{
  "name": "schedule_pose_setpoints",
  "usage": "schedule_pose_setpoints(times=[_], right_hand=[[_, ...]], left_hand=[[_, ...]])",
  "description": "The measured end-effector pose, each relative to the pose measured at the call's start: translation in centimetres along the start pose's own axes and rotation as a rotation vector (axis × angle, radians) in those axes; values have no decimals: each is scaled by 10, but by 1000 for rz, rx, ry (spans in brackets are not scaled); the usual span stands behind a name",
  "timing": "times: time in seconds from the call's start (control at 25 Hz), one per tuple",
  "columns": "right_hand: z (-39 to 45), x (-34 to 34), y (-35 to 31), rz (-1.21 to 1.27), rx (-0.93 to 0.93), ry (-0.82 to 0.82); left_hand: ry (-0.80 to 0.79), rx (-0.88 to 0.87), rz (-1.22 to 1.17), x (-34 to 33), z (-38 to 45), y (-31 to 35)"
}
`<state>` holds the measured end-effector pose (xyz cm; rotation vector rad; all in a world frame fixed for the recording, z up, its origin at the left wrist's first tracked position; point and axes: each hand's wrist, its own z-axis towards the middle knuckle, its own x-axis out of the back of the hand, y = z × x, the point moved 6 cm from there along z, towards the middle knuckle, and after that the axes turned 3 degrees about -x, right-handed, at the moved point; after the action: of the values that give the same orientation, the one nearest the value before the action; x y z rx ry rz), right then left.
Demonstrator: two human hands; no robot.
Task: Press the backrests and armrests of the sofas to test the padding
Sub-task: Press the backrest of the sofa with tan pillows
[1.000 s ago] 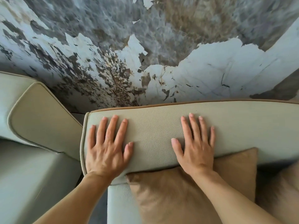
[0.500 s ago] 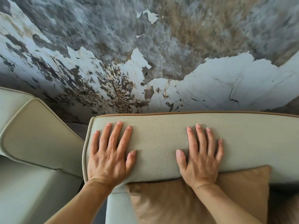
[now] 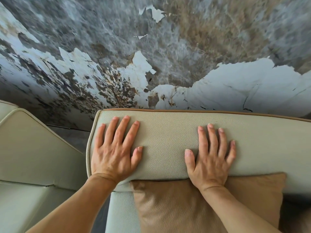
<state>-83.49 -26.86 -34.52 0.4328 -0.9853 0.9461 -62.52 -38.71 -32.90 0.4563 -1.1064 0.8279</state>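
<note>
A pale cream leather sofa backrest (image 3: 168, 137) with brown piping along its top edge runs across the middle of the view. My left hand (image 3: 114, 152) lies flat on its left end, fingers spread, palm down on the padding. My right hand (image 3: 210, 157) lies flat a little to the right, fingers apart and pointing toward the wall. Neither hand holds anything. Below the backrest, the wrist of my right hand crosses a tan cushion (image 3: 193, 204).
A second cream sofa's padded armrest or backrest (image 3: 33, 148) stands at the left, separated by a narrow dark gap (image 3: 74, 137). A grey, white and brown marbled wall (image 3: 151, 56) rises directly behind the backrest. The sofa's seat (image 3: 121, 214) shows beside the cushion.
The view has tilted, so the backrest and both hands sit lower in the frame. Both hands stay flat at the same spots on the backrest.
</note>
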Motion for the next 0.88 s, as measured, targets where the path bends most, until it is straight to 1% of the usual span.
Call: schedule_pose_setpoints(times=[0.88], right_hand=[[84,-58,10,-70,-73,85]], left_hand=[[-16,-83,-33,-53,116,-5]])
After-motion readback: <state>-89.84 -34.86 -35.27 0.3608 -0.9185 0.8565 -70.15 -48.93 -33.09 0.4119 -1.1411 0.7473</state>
